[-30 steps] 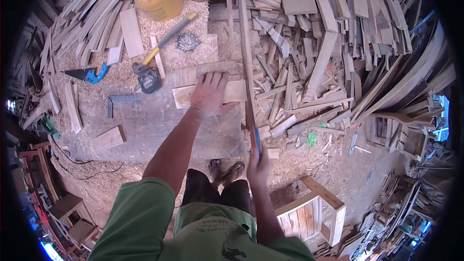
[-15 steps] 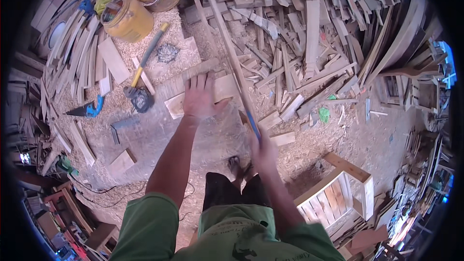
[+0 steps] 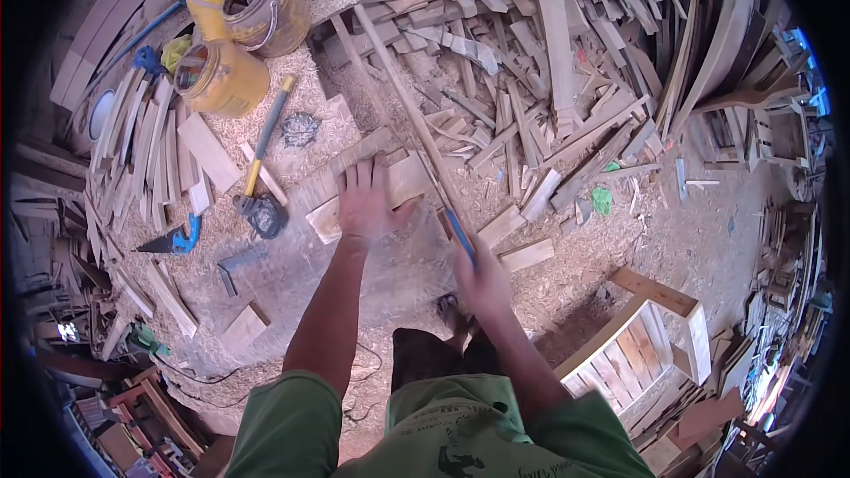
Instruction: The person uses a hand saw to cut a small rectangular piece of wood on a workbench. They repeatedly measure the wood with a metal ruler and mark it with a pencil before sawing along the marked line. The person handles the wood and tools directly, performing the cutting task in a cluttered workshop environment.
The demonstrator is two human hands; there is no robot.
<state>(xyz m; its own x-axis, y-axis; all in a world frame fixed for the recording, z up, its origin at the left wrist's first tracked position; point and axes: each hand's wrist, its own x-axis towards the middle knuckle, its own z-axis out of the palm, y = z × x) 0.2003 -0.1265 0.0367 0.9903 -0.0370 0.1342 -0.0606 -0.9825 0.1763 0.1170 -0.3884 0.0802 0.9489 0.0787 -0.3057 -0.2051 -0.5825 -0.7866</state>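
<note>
My left hand point(image 3: 365, 202) lies flat on a short pale board point(image 3: 405, 179), fingers stretched out and thumb spread, pressing it against the workbench top point(image 3: 341, 261). My right hand point(image 3: 482, 279) is closed round the blue handle of what looks like a hand saw point(image 3: 460, 237). Its thin blade is seen almost edge-on beside the board's right end, so its shape and exact contact are hard to make out. Along the bench edge, a long wooden strip point(image 3: 394, 71) runs away from the tool toward the far side.
Left on the bench are a hammer point(image 3: 268, 137), a second blue-handled saw point(image 3: 181, 239), a metal square point(image 3: 237, 267) and a wood offcut point(image 3: 245, 326). Yellow tubs point(image 3: 226, 88) stand farther back. Scrap wood point(image 3: 522, 115) is heaped beyond the bench; a slatted wooden frame point(image 3: 633, 350) stands at right.
My right hand has moved slightly forward along with the tool, toward the board. My left hand stays pressed on the board. The whole view has shifted a little.
</note>
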